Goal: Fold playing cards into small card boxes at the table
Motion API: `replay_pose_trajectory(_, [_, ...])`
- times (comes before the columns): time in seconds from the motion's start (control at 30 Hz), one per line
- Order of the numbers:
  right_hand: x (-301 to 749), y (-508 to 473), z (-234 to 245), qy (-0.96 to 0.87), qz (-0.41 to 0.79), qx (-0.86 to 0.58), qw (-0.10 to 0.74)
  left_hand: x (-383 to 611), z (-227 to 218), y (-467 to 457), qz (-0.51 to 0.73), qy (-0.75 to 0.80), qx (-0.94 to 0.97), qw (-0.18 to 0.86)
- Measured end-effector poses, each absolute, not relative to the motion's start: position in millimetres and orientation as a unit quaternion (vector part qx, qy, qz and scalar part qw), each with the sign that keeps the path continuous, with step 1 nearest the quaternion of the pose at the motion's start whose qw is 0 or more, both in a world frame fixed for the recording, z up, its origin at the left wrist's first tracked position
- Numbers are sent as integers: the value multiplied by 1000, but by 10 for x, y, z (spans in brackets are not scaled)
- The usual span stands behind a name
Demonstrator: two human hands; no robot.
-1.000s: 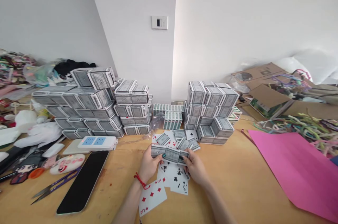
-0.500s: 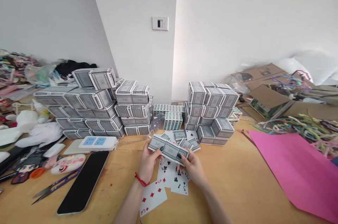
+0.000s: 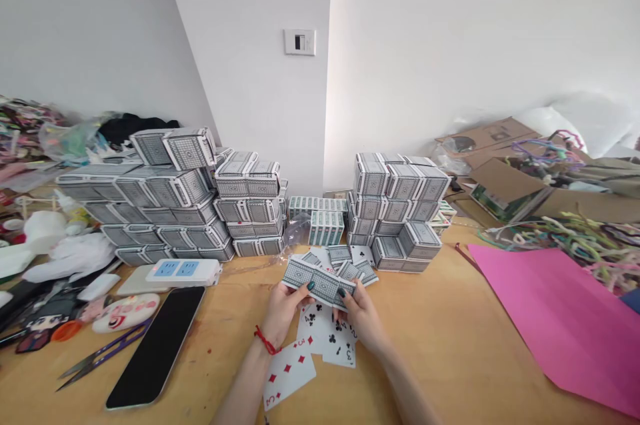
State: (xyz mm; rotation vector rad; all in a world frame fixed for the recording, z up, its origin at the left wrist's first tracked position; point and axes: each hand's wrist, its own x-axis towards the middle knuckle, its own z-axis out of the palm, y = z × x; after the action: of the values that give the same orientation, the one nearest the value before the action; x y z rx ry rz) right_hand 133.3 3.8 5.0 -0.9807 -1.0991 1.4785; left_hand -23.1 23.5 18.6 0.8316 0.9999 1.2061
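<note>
Between my two hands is a folded strip of playing cards point(image 3: 320, 283), its grey patterned backs facing up. My left hand point(image 3: 284, 311) grips its left end, thumb on top. At the right end my right hand point(image 3: 364, 315) is closed on the same strip, thumb pressing from above. Under the hands lie loose face-up cards, among them a three of diamonds point(image 3: 290, 376) and some clubs point(image 3: 340, 345). Just beyond the strip, several small folded card pieces point(image 3: 357, 270) lie in a loose heap. Fingers beneath the strip are partly hidden.
Stacked blocks of folded cards stand at left point(image 3: 145, 188), centre-left point(image 3: 250, 211) and right point(image 3: 400, 198). Green card boxes point(image 3: 326, 228) sit between. Nearer left are a phone point(image 3: 157, 348), scissors point(image 3: 103, 355) and a power strip point(image 3: 185, 270). Pink paper point(image 3: 555, 318) lies at right.
Both hands hold the strip in nearly the same place; the strip's tilt has shifted only slightly. The whole view has moved a little.
</note>
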Motion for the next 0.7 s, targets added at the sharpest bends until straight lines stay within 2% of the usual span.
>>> replay_pose_trajectory(0.4, [1378,60,-1,-500,556,-443,496,-234,201,205,492,453,366,647])
replay_pose_trajectory(0.53, [1363,56,14,-485,558,-445,505,-181,170,208,520,477,349,617])
replay_pose_trajectory(0.7, [1321,52,76,-475,493,-478,551,-154,148,234,572,496,307,577])
